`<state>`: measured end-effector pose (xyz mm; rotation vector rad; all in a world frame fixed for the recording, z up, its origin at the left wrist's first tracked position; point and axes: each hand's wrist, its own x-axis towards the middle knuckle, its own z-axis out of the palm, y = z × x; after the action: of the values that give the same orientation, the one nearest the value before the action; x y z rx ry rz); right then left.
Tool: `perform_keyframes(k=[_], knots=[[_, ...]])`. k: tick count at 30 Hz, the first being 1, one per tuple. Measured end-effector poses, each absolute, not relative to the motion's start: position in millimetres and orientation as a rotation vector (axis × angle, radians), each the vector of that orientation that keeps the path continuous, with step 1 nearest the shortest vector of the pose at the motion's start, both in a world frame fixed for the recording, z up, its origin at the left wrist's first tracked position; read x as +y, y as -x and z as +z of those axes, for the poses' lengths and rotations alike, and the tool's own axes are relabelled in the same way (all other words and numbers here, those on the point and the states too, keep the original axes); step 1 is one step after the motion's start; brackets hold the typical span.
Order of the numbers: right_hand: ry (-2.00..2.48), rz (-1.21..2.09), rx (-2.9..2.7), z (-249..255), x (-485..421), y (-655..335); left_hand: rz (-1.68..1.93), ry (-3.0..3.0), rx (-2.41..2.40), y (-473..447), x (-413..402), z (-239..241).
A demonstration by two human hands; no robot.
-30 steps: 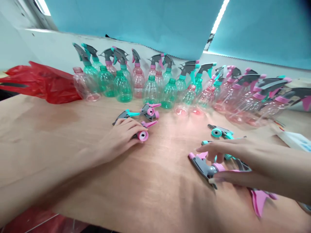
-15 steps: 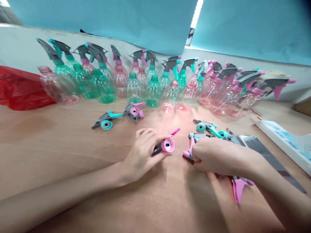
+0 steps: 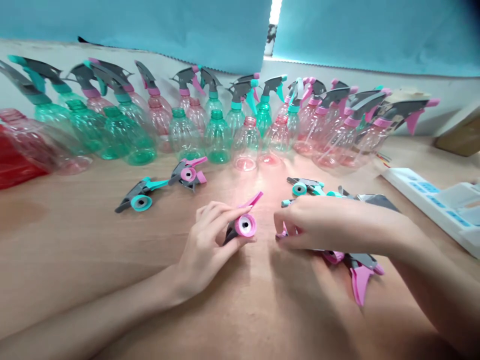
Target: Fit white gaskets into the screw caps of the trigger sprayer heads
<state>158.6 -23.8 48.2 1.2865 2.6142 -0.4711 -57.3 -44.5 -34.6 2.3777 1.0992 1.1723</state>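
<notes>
My left hand (image 3: 208,245) is closed round a grey spray head with a pink collar (image 3: 246,225), its threaded opening turned towards me and its pink trigger sticking up. To the right, my right hand (image 3: 311,222) bends down over several loose spray heads. Its fingers and thumb curl round a pink-and-grey spray head (image 3: 282,233), mostly hidden by the hand. Below the right wrist lies another pink-and-grey spray head (image 3: 362,280). A turquoise-and-grey spray head (image 3: 300,189) rests just beyond the right hand.
Clear green bottles (image 3: 217,140) and pink bottles (image 3: 246,147) stand along the back, many with spray heads on. Two spray heads (image 3: 141,202) (image 3: 188,174) lie left of centre. A white power strip (image 3: 431,205), a dark phone-like slab (image 3: 378,201) and a red bag (image 3: 18,160) flank the table.
The view has turned, so most things sit further left. My right hand has shifted over the pink-and-grey spray head and its fingers have come round it. My left hand keeps its hold.
</notes>
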Motion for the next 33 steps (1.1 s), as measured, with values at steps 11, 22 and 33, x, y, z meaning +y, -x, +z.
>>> perform_keyframes(k=[11,22,33], knots=[[-1.316,-0.703,2.954,48,-27,-134,1.088,-2.384,1.049,57,-44,-33],[-1.415,-0.920,2.930,37,-24,-131,1.060,-2.479,0.998,61,-44,-34],[-1.495,-0.992,3.055,29,-33,-120,1.056,-2.507,1.082,63,-43,-34]])
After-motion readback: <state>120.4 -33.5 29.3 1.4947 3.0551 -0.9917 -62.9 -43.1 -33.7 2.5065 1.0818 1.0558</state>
